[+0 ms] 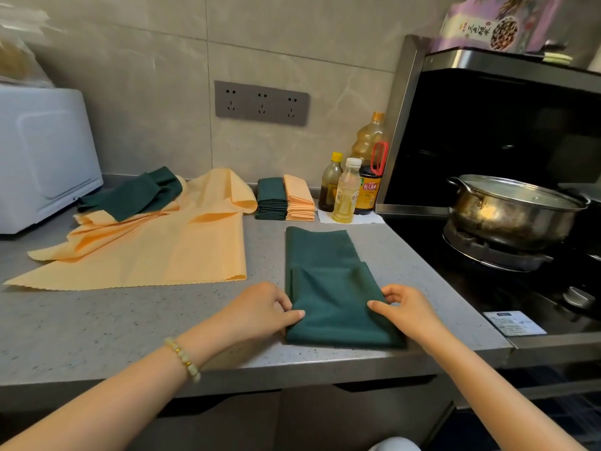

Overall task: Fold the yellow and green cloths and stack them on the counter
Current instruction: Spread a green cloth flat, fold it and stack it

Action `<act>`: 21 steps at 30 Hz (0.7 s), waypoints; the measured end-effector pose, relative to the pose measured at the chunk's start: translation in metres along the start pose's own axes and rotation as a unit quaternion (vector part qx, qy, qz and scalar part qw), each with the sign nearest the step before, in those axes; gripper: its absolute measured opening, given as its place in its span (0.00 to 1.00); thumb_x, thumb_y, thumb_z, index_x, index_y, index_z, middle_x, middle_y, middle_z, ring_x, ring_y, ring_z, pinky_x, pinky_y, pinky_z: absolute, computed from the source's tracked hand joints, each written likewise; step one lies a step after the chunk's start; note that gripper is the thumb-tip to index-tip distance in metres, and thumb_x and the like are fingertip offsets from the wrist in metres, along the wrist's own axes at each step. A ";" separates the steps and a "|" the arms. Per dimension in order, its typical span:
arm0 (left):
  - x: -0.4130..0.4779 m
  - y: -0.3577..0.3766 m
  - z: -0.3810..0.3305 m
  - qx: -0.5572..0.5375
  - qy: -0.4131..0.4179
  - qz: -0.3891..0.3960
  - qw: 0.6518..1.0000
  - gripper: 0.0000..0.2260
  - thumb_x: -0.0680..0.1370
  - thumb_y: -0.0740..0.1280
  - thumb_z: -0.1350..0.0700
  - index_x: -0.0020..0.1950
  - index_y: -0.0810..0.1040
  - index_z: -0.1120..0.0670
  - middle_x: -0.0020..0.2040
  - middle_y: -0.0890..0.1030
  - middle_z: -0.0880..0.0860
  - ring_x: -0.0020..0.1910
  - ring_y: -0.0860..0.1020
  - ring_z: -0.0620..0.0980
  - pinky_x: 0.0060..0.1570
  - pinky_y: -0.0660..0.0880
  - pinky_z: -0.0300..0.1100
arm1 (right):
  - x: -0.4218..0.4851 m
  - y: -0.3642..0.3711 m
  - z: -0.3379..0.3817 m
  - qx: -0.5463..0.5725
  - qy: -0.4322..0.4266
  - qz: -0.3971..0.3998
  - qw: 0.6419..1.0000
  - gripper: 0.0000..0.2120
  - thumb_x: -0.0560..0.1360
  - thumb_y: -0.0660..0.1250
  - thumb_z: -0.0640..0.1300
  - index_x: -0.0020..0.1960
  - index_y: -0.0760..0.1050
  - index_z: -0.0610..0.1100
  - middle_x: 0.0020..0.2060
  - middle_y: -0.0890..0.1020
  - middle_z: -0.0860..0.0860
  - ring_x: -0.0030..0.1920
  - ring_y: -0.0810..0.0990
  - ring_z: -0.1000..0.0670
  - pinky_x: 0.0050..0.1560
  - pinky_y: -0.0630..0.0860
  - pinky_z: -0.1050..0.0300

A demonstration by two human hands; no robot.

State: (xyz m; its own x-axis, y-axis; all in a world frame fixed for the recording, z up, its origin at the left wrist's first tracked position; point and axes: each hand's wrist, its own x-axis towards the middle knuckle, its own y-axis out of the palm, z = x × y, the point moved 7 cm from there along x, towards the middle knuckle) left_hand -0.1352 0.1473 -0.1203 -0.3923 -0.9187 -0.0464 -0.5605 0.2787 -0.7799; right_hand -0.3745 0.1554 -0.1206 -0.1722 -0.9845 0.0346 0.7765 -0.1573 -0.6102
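At the front edge of the grey desk [130, 320], we hold a partly folded green cloth [331, 288] between both hands, the left hand [260, 312] pinching its left edge with the thumb on top and the right hand [406, 309] pinching its right edge the same way. To the left, loose yellow cloths [182, 252] lie spread and rumpled with another green cloth [136, 196] crumpled on them. By the wall, a folded green stack [271, 200] touches a folded yellow stack [299, 200], just beside a cluster of bottles [348, 190].
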 end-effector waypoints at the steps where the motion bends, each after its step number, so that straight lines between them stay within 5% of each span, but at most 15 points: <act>1: 0.003 0.000 0.001 -0.017 -0.030 0.017 0.999 0.14 0.77 0.66 0.45 0.42 0.82 0.54 0.36 0.83 0.47 0.35 0.79 0.44 0.34 0.71 0.30 | 0.006 0.000 -0.002 -0.023 0.013 0.002 1.000 0.12 0.74 0.71 0.46 0.53 0.78 0.40 0.46 0.82 0.48 0.47 0.80 0.48 0.52 0.77 0.53; 4: 0.017 -0.001 0.004 -0.030 -0.085 0.071 0.993 0.19 0.78 0.62 0.42 0.35 0.77 0.53 0.32 0.81 0.47 0.31 0.74 0.43 0.33 0.70 0.32 | 0.022 -0.003 0.003 -0.093 0.035 0.011 0.995 0.22 0.76 0.66 0.53 0.54 0.76 0.32 0.39 0.77 0.46 0.35 0.77 0.48 0.38 0.73 0.57; 7: 0.040 -0.011 0.002 -0.028 -0.100 0.026 0.994 0.20 0.79 0.61 0.43 0.34 0.75 0.54 0.30 0.80 0.48 0.31 0.74 0.43 0.39 0.72 0.35 | 0.041 -0.005 0.010 -0.140 0.027 -0.001 0.990 0.22 0.78 0.63 0.53 0.49 0.77 0.32 0.33 0.78 0.43 0.24 0.74 0.49 0.36 0.74 0.56; 12: 0.064 -0.021 0.016 0.021 -0.121 -0.040 0.992 0.16 0.80 0.63 0.49 0.34 0.79 0.55 0.29 0.80 0.46 0.32 0.75 0.43 0.51 0.76 0.42 | 0.060 -0.001 0.010 -0.174 0.003 -0.042 0.984 0.14 0.76 0.67 0.48 0.35 0.70 0.44 0.28 0.75 0.50 0.29 0.72 0.50 0.33 0.69 0.59; 16: 0.066 -0.019 0.025 -0.003 -0.132 -0.064 0.989 0.14 0.80 0.63 0.51 0.43 0.83 0.58 0.36 0.84 0.49 0.44 0.81 0.47 0.54 0.75 0.44 | 0.064 0.003 0.007 -0.174 -0.001 -0.060 0.983 0.12 0.74 0.69 0.47 0.35 0.71 0.45 0.30 0.76 0.51 0.35 0.75 0.49 0.35 0.68 0.58; 21: 0.067 -0.018 0.023 0.062 -0.139 -0.077 0.985 0.13 0.80 0.62 0.49 0.44 0.78 0.56 0.40 0.83 0.51 0.47 0.81 0.50 0.51 0.76 0.45 | 0.063 0.006 0.009 -0.190 -0.015 -0.080 0.978 0.11 0.75 0.69 0.46 0.37 0.72 0.44 0.29 0.74 0.52 0.35 0.73 0.49 0.31 0.65 0.59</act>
State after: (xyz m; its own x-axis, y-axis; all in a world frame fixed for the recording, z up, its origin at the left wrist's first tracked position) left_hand -0.1347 0.0738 -0.1234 -0.0856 -0.9933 -0.0772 -0.4982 0.1098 -0.8601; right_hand -0.3750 0.0920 -0.1153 -0.2503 -0.9526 0.1730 0.4581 -0.2739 -0.8457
